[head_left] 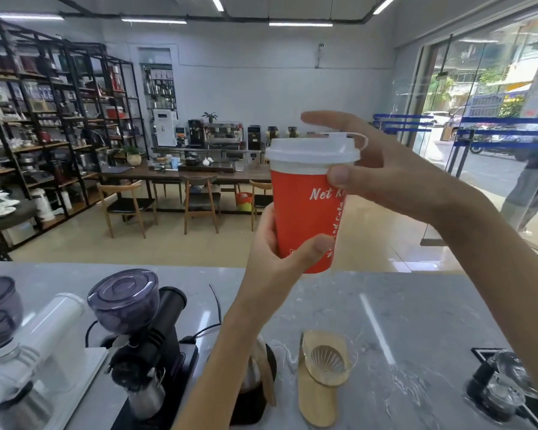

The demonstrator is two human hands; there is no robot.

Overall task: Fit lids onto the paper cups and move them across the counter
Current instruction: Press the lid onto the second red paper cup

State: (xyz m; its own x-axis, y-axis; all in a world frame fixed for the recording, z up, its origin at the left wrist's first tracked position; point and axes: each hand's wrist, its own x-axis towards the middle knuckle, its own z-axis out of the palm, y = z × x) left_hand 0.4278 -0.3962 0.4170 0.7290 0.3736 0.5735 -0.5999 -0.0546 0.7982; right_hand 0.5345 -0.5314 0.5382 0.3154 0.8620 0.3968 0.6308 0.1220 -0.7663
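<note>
A red paper cup (pixel 305 212) with white lettering is held up in the air above the grey marble counter (pixel 401 321). A white plastic lid (pixel 312 152) sits on its rim. My left hand (pixel 274 259) grips the lower part of the cup, thumb across the front. My right hand (pixel 385 172) is at the top right of the cup, thumb pressed on the wall just below the lid and fingers spread over and behind the lid.
A black coffee grinder (pixel 140 330) with a smoky hopper stands at the left, a white machine (pixel 44 346) beside it. A glass dripper on a wooden stand (pixel 323 367) sits near the front, and a black inset rinser (pixel 503 386) at the right.
</note>
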